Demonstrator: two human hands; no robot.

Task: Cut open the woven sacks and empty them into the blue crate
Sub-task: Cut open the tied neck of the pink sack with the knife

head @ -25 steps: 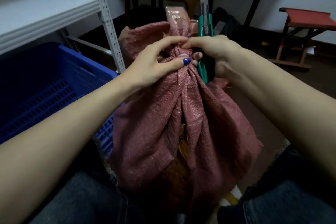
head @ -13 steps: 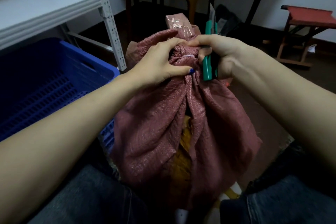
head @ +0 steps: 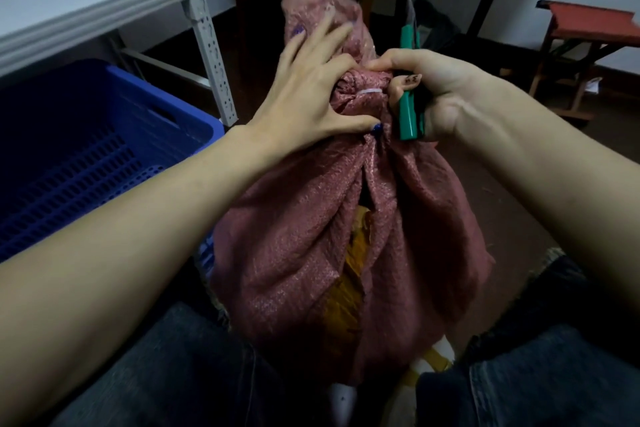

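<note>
Woven sack (head: 304, 236), dull pink with a coarse, glinting weave, stands upright on the floor between the person's denim-clad knees (head: 194, 367), just right of the blue crate (head: 166, 104). Its neck is gathered into tight pleats under a thin white tie (head: 369, 91). A vertical gap in the folds shows crumpled yellow material (head: 349, 267). The left hand (head: 304, 87) lies over the neck with fingers straight and spread across the blurred upper flap and the thumb pressed below the tie. The right hand (head: 440, 90) curls around a green-handled utility knife (head: 407, 111), held upright beside the neck. The crate is moulded plastic with slotted walls. A white perforated shelf post (head: 207, 28) rises behind it.
</note>
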